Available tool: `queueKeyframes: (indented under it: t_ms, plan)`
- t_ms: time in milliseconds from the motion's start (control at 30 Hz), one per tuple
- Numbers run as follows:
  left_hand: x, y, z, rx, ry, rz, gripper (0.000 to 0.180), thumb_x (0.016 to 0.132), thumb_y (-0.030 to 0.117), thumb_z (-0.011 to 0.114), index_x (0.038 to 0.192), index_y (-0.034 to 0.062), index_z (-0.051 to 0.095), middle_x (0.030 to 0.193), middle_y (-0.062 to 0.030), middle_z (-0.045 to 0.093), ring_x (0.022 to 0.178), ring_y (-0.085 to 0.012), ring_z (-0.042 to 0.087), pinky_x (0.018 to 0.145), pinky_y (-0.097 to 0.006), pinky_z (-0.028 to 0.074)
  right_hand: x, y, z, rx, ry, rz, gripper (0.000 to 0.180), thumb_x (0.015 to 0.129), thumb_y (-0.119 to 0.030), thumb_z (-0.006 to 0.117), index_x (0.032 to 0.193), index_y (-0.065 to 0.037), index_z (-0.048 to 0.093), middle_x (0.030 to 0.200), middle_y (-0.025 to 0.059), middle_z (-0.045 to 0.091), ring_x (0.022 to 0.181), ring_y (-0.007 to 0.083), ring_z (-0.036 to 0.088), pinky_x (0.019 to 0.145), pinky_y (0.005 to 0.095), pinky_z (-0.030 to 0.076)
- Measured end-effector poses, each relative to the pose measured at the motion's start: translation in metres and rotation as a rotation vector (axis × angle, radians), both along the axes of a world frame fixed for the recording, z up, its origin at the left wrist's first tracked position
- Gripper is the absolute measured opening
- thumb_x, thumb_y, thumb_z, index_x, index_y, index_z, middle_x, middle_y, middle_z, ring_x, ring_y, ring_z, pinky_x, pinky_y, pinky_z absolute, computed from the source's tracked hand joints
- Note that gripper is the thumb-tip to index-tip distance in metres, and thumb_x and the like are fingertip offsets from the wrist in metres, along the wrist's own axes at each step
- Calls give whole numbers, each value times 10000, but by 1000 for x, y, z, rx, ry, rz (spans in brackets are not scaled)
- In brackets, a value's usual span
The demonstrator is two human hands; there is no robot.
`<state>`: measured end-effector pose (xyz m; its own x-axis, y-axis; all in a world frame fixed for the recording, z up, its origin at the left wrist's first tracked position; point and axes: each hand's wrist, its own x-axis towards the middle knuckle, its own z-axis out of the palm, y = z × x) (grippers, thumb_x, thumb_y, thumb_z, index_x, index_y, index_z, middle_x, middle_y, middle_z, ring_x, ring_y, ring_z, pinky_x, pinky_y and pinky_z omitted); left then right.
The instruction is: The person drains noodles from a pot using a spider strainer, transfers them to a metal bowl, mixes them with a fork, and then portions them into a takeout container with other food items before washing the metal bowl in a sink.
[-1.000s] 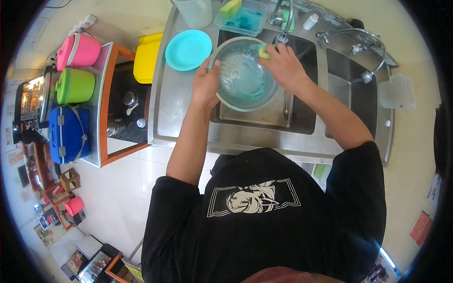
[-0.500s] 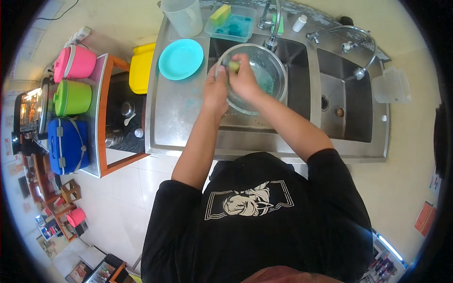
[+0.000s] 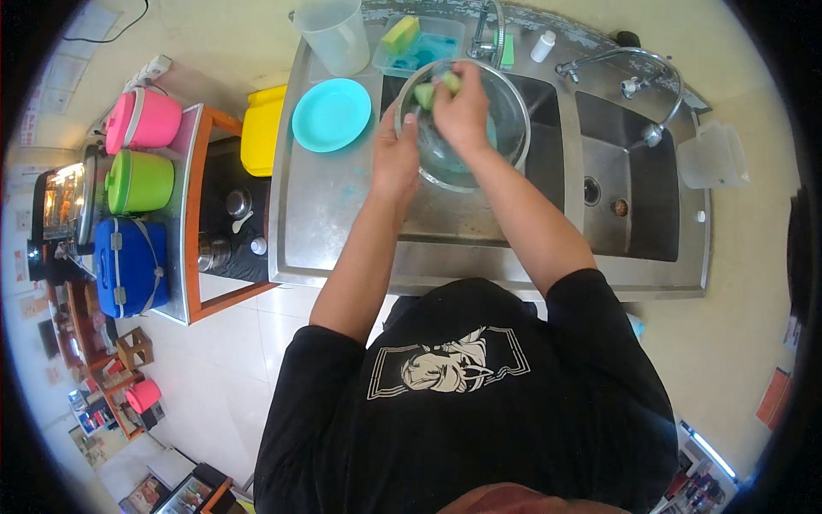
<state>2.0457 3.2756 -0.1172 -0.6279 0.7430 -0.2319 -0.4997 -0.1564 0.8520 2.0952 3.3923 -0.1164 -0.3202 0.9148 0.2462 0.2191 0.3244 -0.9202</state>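
Stainless steel sink unit (image 3: 342, 214) carries a clear glass bowl (image 3: 505, 128) over its left basin. Left hand (image 3: 394, 158) grips the bowl's near-left rim; right hand (image 3: 462, 107) is clenched around a green sponge (image 3: 425, 92) inside it. Near the unit's back-left corner lies a turquoise plate (image 3: 330, 115).
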Motion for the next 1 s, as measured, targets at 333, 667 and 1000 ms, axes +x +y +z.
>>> queueKeyframes:
  t_ms: [333,667,1000]
  plan:
    - [0,2,-17,-73,96,10,498,1072,180,471,1523,32,318,1358,-148,549,1198,-259,577,968,-414,524,-6,-6,11,289,-217,276,242,914,-178,616,1133,-83,651,985,264,644,907,471,608,835,505,506]
    - [-3,-1,-6,67,-37,28,533,958,17,477,1483,72,402,1374,-141,533,1202,-265,581,985,-413,513,0,-27,-3,-214,71,325,313,974,-165,611,1278,-112,558,1125,185,659,968,278,668,848,370,521]
    - [-42,-12,15,-2,-311,-16,423,1035,352,493,1317,39,521,1208,-129,641,1146,-305,614,960,-456,518,22,-39,23,108,-291,841,331,901,-137,569,1224,-68,590,1157,190,600,1082,367,580,928,447,477]
